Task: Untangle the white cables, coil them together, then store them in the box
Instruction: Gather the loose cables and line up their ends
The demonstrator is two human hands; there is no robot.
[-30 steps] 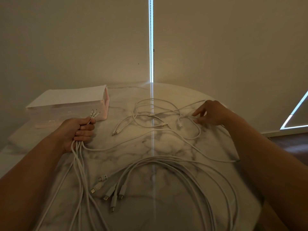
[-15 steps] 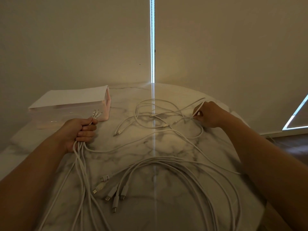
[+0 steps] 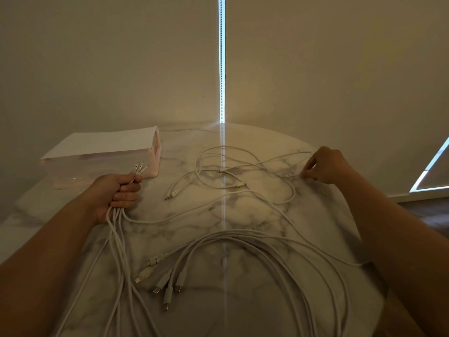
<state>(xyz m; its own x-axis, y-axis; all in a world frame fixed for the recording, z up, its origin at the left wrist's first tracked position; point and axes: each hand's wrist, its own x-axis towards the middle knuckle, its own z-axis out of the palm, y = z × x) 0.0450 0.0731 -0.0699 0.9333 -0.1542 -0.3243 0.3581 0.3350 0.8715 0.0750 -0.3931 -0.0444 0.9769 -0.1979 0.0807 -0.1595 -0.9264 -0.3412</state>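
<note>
Showing the head view. The left hand (image 3: 119, 190) is curled tight around a bundle (image 3: 116, 231) of white cables. Their small plugs (image 3: 140, 166) stick out above the fist, just in front of the box (image 3: 156, 154). The right hand (image 3: 326, 166), at the far right of the table (image 3: 250, 293), pinches one thin strand of the tangled cables (image 3: 243, 166) between its fingertips.

Risk: the pinched strand crosses several others, so a straight pull is likely to tighten the crossings rather than free it. It could also drag the neighbouring plugs across the marble. One strand runs from the left fist across the table and past this tangle, so a tug at either end may snag it. The large loop (image 3: 243, 233) lies close to the near edge, and several strands run out of view there. Their weight could pull more cable off the table if the left fist loosens.

Appearance: the cables are all white, round and limp, and they lie flat in open curves. Those in the far tangle are thin with small plugs. Those in the near loop look thicker and end in a fan of larger plugs (image 3: 167, 291), one of which carries a label. The box is pale pink and translucent under a white top. Whether that top is shut cannot be told.
</note>
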